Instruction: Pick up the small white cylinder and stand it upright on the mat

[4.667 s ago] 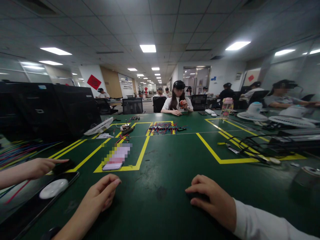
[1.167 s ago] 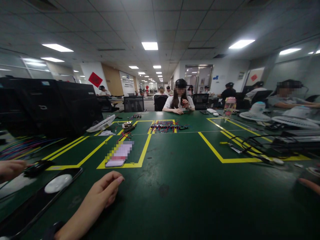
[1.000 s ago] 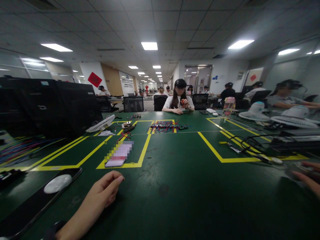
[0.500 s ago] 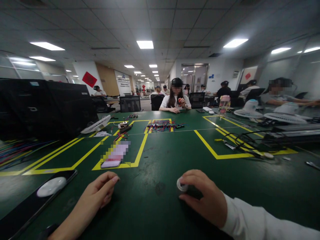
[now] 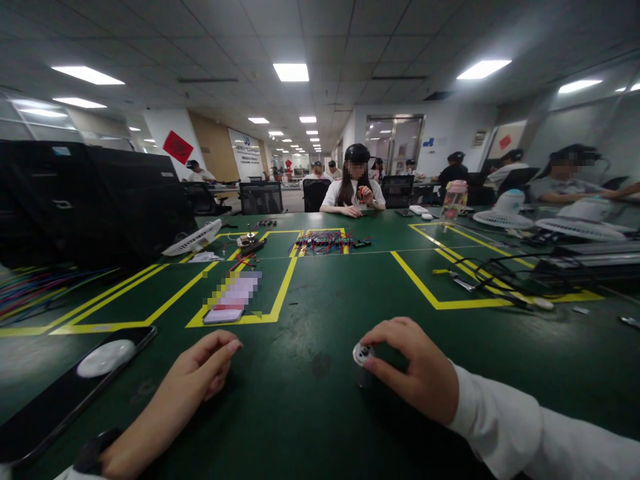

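Note:
My right hand [image 5: 410, 370] pinches a small silvery cylinder [image 5: 363, 357] by its round top with thumb and index finger. The top has a pale rim and a dark centre, and the cylinder's lower body shows dimly below it, upright over the green table. Whether its base touches the tabletop I cannot tell. My left hand [image 5: 203, 370] hovers at the left with fingers curled in and the thumb against the index finger; nothing shows in it. Ahead of the left hand lies a light purple phone [image 5: 233, 300], partly blurred out.
A large dark phone [image 5: 65, 407] bearing a white oval object [image 5: 107, 358] lies left. Farther off are a wire bundle [image 5: 333, 242], a motor-like part [image 5: 249, 241], yellow tape lines [image 5: 283, 287], black cables [image 5: 493, 277], a bottle [image 5: 454, 202] and a seated person [image 5: 354, 190]. Black cases [image 5: 90, 207] stand left.
My right thumb has come up onto the cylinder's rim, and the cylinder now shows its top and lower body. My left hand stays curled. The view has tilted slightly down.

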`<state>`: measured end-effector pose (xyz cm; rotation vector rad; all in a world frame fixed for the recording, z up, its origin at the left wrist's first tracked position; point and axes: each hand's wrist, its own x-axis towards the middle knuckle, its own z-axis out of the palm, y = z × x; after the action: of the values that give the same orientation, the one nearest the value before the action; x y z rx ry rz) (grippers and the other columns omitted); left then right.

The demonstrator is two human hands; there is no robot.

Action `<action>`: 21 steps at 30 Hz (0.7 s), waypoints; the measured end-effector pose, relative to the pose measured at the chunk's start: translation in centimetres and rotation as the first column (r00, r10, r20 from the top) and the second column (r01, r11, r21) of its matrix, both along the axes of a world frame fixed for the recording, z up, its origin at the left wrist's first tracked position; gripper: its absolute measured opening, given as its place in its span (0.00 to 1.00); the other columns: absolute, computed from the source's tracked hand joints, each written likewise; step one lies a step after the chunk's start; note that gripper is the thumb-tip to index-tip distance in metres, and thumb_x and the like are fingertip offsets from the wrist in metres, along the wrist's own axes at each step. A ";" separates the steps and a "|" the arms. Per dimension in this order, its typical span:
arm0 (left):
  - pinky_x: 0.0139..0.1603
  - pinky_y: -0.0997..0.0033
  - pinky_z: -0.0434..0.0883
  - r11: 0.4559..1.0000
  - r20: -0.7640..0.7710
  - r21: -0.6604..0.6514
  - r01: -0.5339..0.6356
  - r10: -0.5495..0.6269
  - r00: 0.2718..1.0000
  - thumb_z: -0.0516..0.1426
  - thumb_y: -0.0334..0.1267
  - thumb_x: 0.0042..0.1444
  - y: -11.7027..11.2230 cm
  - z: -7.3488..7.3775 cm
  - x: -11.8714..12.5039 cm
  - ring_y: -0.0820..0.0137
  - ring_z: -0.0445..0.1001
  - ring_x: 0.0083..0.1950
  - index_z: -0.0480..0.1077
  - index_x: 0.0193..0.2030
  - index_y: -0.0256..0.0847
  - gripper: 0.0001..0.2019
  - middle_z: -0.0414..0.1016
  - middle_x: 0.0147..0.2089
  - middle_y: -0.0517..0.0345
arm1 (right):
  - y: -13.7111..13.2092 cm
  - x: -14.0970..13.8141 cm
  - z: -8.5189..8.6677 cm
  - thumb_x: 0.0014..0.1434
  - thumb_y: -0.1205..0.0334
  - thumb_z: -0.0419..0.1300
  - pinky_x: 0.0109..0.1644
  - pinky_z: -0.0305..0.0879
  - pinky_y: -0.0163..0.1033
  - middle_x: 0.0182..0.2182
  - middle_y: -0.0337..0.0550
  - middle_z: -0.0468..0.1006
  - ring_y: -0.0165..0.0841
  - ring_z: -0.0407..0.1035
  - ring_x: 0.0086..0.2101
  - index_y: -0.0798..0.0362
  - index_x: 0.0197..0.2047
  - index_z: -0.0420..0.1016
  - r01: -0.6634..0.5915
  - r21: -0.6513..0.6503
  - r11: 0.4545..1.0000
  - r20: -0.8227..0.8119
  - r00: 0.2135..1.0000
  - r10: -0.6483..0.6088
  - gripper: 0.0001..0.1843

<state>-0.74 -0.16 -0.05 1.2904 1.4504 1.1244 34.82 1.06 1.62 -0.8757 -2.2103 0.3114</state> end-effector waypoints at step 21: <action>0.17 0.77 0.53 1.000 -0.001 -0.002 0.019 -0.019 1.000 0.55 0.49 0.58 0.1 -0.1 -0.2 0.78 0.55 0.17 0.66 0.38 0.43 0.12 0.58 0.19 0.72 | 2.5 -1.4 3.7 0.61 0.63 0.56 0.48 0.58 0.35 0.39 0.40 0.70 0.27 0.63 0.41 0.55 0.38 0.72 -0.161 -0.168 0.973 0.002 0.987 0.164 0.06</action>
<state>-0.92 -0.08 -0.20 1.3012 1.4362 1.1098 33.38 3.52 5.28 -0.7877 -2.3002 0.5774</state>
